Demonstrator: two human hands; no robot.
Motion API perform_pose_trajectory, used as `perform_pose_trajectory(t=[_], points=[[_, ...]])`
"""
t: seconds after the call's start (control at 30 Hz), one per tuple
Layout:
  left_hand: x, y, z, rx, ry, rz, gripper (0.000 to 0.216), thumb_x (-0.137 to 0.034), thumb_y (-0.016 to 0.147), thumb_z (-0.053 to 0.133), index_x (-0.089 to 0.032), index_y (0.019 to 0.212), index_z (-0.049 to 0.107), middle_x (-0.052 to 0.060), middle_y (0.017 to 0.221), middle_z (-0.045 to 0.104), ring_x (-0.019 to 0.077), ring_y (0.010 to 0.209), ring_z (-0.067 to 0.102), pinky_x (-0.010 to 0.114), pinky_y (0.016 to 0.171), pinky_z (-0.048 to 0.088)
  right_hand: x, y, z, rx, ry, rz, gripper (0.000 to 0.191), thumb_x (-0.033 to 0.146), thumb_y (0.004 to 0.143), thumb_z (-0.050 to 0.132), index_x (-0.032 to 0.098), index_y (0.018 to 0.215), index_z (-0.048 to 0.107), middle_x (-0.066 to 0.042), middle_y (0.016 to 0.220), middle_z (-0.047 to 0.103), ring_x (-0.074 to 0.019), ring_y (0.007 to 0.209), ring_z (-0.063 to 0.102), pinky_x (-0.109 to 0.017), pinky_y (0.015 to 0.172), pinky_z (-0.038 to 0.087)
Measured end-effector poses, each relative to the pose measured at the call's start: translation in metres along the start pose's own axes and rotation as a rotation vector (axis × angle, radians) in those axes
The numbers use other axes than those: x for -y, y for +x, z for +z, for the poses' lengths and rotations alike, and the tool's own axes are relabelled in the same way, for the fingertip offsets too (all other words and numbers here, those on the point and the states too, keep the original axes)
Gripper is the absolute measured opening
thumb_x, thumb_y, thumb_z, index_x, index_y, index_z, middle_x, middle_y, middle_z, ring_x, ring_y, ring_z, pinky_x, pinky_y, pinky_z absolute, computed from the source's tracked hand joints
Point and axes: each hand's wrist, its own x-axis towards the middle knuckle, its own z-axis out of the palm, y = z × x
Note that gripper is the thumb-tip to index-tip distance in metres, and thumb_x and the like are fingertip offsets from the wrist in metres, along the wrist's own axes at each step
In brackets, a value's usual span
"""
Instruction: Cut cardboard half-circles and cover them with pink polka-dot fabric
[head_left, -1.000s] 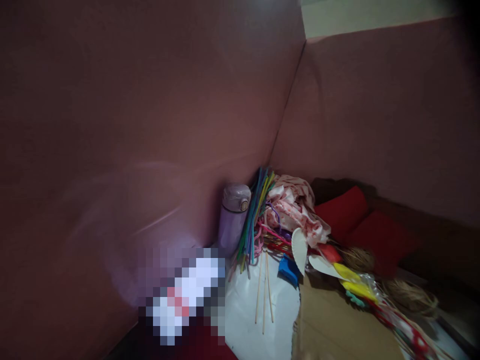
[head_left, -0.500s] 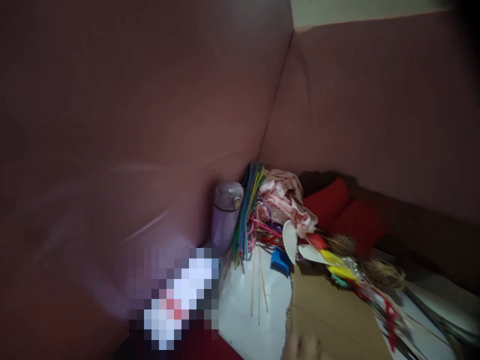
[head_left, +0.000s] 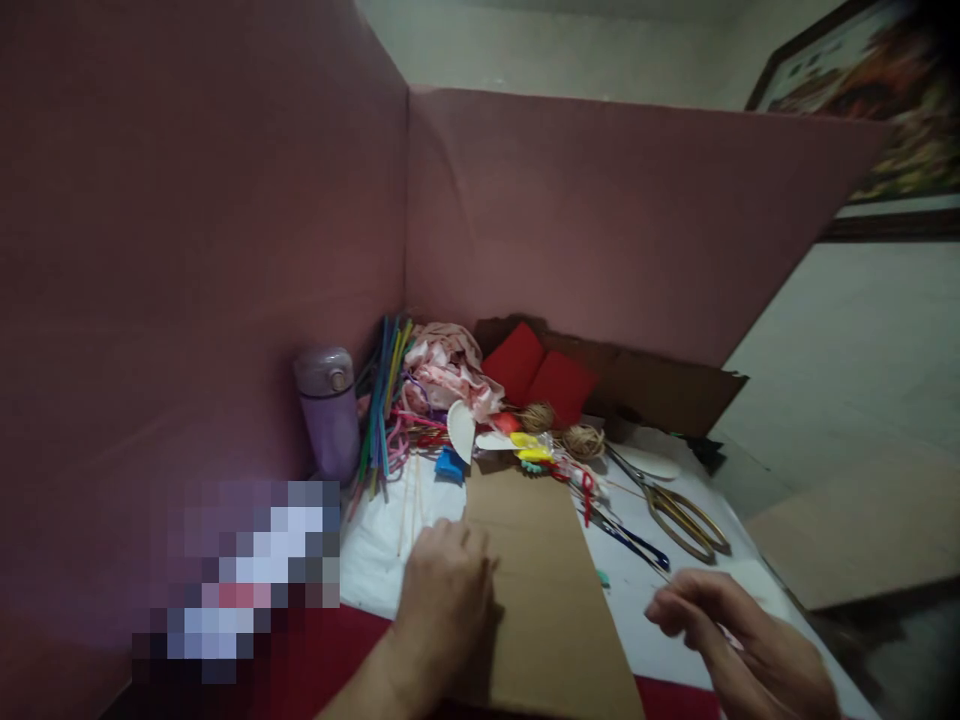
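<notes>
My left hand (head_left: pixel 446 595) rests on the left part of a brown cardboard sheet (head_left: pixel 555 600), its fingers curled under; whatever may be in them is hidden. To the right of the sheet, over the white surface, my right hand (head_left: pixel 750 640) is closed with thumb and fingers together. A small pale bit shows between its fingers, too little to name. Near its fingertips lie a thin stick and a dark blue-handled tool (head_left: pixel 637 545). Large scissors with gold handles (head_left: pixel 686 520) lie beyond that hand. A few thin wooden sticks (head_left: pixel 409 505) lie beyond my left hand.
A lilac bottle (head_left: pixel 330 420) stands by the left pink partition (head_left: pixel 187 250). Colourful pipe cleaners (head_left: pixel 386 400), crumpled pink cloth (head_left: pixel 450 370), red sheets (head_left: pixel 540 370), twine balls (head_left: pixel 581 440), a blue packet (head_left: pixel 450 465) and yellow pieces (head_left: pixel 531 447) crowd the back. A pixelated patch covers the lower left.
The view has swung right, so the items appear further left. My left hand now shows fully on the cardboard, and my right hand has come into view.
</notes>
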Motion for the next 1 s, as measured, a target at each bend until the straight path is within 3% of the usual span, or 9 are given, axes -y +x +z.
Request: perform_pose_trajectory(t=[0.1,0.2,0.37,0.47,0.57,0.67,0.77,0.87,1.0], points=[[0.022,0.009,-0.024,-0.018,0.04,-0.143,0.027,-0.026,0.089,0.043,-0.02,0.106,0.063,0.007,0.097,0.072,0.0229,0.086,0.064,0.033,0.071,0.044,0.008,0.013,-0.004,0.056,0.056,-0.104,0.03,0.037,0.093,0.043,0.023,0.074,0.061,0.001,0.058,0.062,-0.0141,0.05,0.059,-0.023,0.047,0.046],[0.039,0.016,-0.033,-0.003,0.114,-0.268,0.029,-0.031,0.089,0.043,-0.017,0.102,0.065,0.012,0.093,0.072,0.03,0.084,0.065,0.037,0.064,0.043,0.011,0.019,-0.002,0.203,0.042,-0.18,0.036,0.035,0.097,0.036,0.022,0.077,0.062,-0.003,0.071,0.066,-0.0161,0.065,0.062,-0.026,0.058,0.047],[0.043,0.018,-0.015,0.113,0.161,-0.063,0.022,-0.018,0.084,0.048,-0.022,0.093,0.068,0.008,0.107,0.069,0.0246,0.102,0.058,0.033,0.082,0.04,0.022,0.024,0.012,0.441,-0.005,-0.405,0.032,0.035,0.095,0.04,0.021,0.085,0.067,-0.007,0.105,0.068,-0.0215,0.095,0.058,-0.035,0.083,0.044],[0.05,0.016,-0.002,0.178,0.183,0.014,0.022,-0.012,0.081,0.049,-0.021,0.082,0.069,0.008,0.1,0.071,0.0251,0.097,0.058,0.034,0.082,0.04,0.024,0.027,0.026,0.55,-0.043,-0.484,0.029,0.035,0.093,0.045,0.021,0.077,0.066,-0.004,0.097,0.069,-0.0207,0.092,0.056,-0.034,0.084,0.042],[0.062,0.017,-0.001,0.182,0.196,0.0,0.027,-0.011,0.082,0.044,-0.019,0.073,0.069,0.012,0.089,0.071,0.0277,0.091,0.059,0.038,0.081,0.04,0.018,0.028,0.039,0.608,-0.054,-0.47,0.024,0.034,0.092,0.051,0.022,0.076,0.066,-0.001,0.085,0.069,-0.0189,0.087,0.055,-0.031,0.081,0.042],[0.065,0.026,-0.008,0.152,0.166,-0.062,0.025,-0.013,0.081,0.045,-0.019,0.071,0.067,0.013,0.09,0.071,0.0284,0.094,0.059,0.038,0.082,0.039,0.01,0.028,0.047,0.607,-0.024,-0.41,0.015,0.032,0.088,0.057,0.022,0.084,0.067,-0.001,0.094,0.069,-0.0191,0.091,0.055,-0.03,0.082,0.042],[0.056,0.05,-0.014,0.097,0.081,-0.168,0.019,-0.026,0.085,0.047,-0.022,0.088,0.066,0.009,0.099,0.07,0.0248,0.096,0.06,0.034,0.081,0.041,0.004,0.027,0.05,0.593,0.035,-0.378,0.011,0.029,0.088,0.058,0.023,0.087,0.067,-0.001,0.1,0.068,-0.0194,0.094,0.055,-0.03,0.084,0.042],[0.045,0.088,-0.013,0.031,-0.004,-0.336,0.033,-0.043,0.089,0.043,-0.019,0.106,0.059,0.011,0.099,0.068,0.025,0.093,0.062,0.037,0.077,0.046,0.002,0.025,0.051,0.575,0.078,-0.361,0.012,0.029,0.088,0.057,0.023,0.089,0.068,-0.001,0.104,0.068,-0.02,0.096,0.054,-0.031,0.084,0.042],[0.038,0.137,0.001,0.036,-0.138,-0.505,0.035,-0.038,0.087,0.054,-0.016,0.114,0.056,0.009,0.114,0.061,0.0228,0.096,0.06,0.045,0.081,0.05,0.002,0.024,0.052,0.545,0.091,-0.34,0.013,0.029,0.087,0.059,0.023,0.09,0.069,-0.002,0.104,0.069,-0.0208,0.095,0.055,-0.032,0.084,0.042]])
